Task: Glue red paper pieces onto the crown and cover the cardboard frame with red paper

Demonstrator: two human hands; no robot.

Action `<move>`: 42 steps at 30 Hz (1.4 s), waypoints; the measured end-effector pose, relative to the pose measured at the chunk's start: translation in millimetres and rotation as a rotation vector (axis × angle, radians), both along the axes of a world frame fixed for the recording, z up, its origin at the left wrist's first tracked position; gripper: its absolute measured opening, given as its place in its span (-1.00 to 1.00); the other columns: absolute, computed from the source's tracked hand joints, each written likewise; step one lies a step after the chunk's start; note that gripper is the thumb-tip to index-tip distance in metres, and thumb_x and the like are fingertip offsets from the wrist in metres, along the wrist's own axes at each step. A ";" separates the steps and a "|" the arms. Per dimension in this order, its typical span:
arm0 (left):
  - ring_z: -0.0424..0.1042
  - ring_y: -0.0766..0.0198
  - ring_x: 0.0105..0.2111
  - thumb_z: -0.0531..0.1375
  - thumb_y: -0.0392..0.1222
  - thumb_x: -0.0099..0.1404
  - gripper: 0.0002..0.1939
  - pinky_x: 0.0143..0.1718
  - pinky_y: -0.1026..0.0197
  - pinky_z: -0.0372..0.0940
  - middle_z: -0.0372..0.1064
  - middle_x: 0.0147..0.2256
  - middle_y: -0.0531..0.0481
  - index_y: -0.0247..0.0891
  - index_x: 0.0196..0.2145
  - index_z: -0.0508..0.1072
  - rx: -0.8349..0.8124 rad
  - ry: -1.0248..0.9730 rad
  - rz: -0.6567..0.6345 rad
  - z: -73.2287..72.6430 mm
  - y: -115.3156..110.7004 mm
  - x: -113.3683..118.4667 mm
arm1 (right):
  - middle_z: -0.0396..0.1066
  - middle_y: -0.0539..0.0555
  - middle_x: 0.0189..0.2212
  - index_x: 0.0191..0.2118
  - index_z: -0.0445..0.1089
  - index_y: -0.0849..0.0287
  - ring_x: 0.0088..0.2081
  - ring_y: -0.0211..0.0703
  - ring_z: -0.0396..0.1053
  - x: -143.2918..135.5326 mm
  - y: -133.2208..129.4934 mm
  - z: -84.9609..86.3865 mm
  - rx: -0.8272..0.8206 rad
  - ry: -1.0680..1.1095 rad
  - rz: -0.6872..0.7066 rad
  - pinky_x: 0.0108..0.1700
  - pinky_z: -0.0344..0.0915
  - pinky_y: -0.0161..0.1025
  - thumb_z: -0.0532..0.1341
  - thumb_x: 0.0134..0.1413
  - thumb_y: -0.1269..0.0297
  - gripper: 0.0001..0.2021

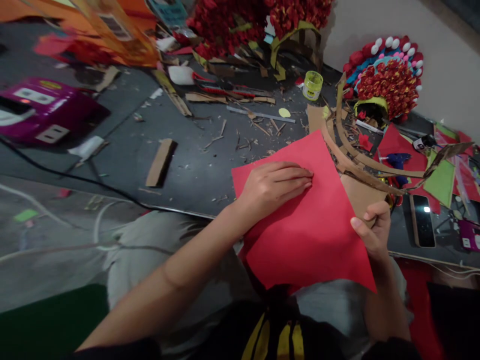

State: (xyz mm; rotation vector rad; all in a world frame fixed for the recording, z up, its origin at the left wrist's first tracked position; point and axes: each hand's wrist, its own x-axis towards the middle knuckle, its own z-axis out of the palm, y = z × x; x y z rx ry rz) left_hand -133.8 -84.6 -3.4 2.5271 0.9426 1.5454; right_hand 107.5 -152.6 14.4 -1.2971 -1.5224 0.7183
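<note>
A purple machine (56,115) sits by the left end of the counter (198,160), a brown strip (159,164) lies near the front edge, the left hand (268,187) rests its flat grip on red paper (307,230) poking over that edge, and the right hand (375,230) has its grip pinched on brown card (362,192)
</note>
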 end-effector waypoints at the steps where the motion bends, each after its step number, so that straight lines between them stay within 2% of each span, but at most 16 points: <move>1: 0.53 0.27 -0.26 0.17 -0.25 0.34 -0.86 -0.22 0.24 0.46 0.57 -0.27 -0.04 -0.26 -0.31 0.53 -0.011 -0.021 -0.018 0.1 1.3 -0.1 | 0.09 -0.16 -0.54 -0.41 0.12 0.07 -0.52 -0.33 0.07 -0.4 0.2 0.3 0.002 0.004 -0.005 -0.44 0.02 -0.32 0.26 -0.07 0.29 -0.77; 6: 0.52 0.24 -0.21 0.21 -0.18 0.31 -0.86 -0.19 0.21 0.46 0.55 -0.24 -0.11 -0.28 -0.28 0.54 -0.063 -0.075 -0.094 -0.3 5.6 -0.3 | 0.08 -0.15 -0.54 -0.41 0.11 0.07 -0.52 -0.34 0.09 -1.3 2.0 1.8 0.036 -0.027 -0.005 -0.43 0.02 -0.32 0.26 -0.06 0.28 -0.77; 11: 0.53 0.25 -0.26 0.20 -0.23 0.31 -0.88 -0.25 0.23 0.46 0.56 -0.27 -0.09 -0.30 -0.31 0.53 -0.002 -0.022 -0.048 -1.1 3.3 0.8 | 0.03 -0.16 -0.56 -0.43 0.11 0.07 -0.56 -0.35 0.02 -2.6 2.3 2.9 0.033 -0.045 0.008 -0.47 -0.03 -0.32 0.26 -0.06 0.26 -0.76; 16: 0.53 0.27 -0.27 0.16 -0.23 0.35 -0.85 -0.25 0.23 0.46 0.56 -0.28 -0.07 -0.28 -0.32 0.53 -0.008 0.010 -0.020 -3.2 1.3 1.7 | 0.05 -0.17 -0.57 -0.44 0.11 0.07 -0.58 -0.37 0.01 -2.6 2.2 2.0 0.042 -0.011 0.014 -0.50 -0.04 -0.34 0.27 -0.07 0.28 -0.75; 24: 0.53 0.29 -0.32 0.21 -0.29 0.30 -0.93 -0.25 0.25 0.46 0.55 -0.33 -0.05 -0.29 -0.35 0.49 -0.013 -0.081 0.009 -4.3 2.5 6.1 | 0.03 -0.18 -0.58 -0.42 0.12 0.07 -0.59 -0.38 -0.01 -6.1 -2.3 1.2 -0.020 0.042 0.012 -0.52 -0.05 -0.35 0.27 -0.03 0.28 -0.76; 28: 0.53 0.26 -0.33 0.23 -0.32 0.27 -0.96 -0.27 0.24 0.46 0.54 -0.35 -0.10 -0.33 -0.35 0.49 -0.033 -0.123 0.000 -1.2 3.3 5.2 | 0.02 -0.17 -0.58 -0.44 0.12 0.08 -0.59 -0.37 -0.03 -7.5 0.5 4.6 0.002 -0.030 0.009 -0.51 -0.05 -0.34 0.25 -0.03 0.29 -0.78; 34: 0.53 0.20 -0.24 0.19 -0.29 0.30 -0.91 -0.21 0.19 0.46 0.53 -0.26 -0.16 -0.33 -0.31 0.50 -0.090 -0.024 -0.070 1.8 1.9 0.9 | -0.01 -0.18 -0.64 -0.48 0.15 0.08 -0.61 -0.35 -0.05 -8.7 6.4 12.7 0.108 -0.164 0.023 -0.53 -0.08 -0.32 0.23 -0.07 0.31 -0.82; 39: 0.54 0.22 -0.24 0.12 -0.28 0.36 -0.85 -0.26 0.25 0.46 0.55 -0.27 -0.09 -0.30 -0.31 0.49 0.024 0.126 0.003 5.2 -1.5 -1.0 | 0.11 -0.15 -0.61 -0.47 0.17 0.08 -0.57 -0.33 0.05 -7.9 4.2 11.4 0.155 -0.245 0.050 -0.51 0.00 -0.31 0.23 -0.05 0.33 -0.83; 42: 0.55 0.24 -0.30 0.09 -0.28 0.38 -0.83 -0.32 0.27 0.45 0.55 -0.28 -0.06 -0.33 -0.29 0.48 0.072 0.244 0.058 8.0 -8.2 1.3 | 0.10 -0.16 -0.61 -0.46 0.17 0.08 -0.58 -0.35 0.05 -7.9 2.8 11.7 0.180 -0.266 0.067 -0.52 0.00 -0.31 0.23 -0.03 0.35 -0.83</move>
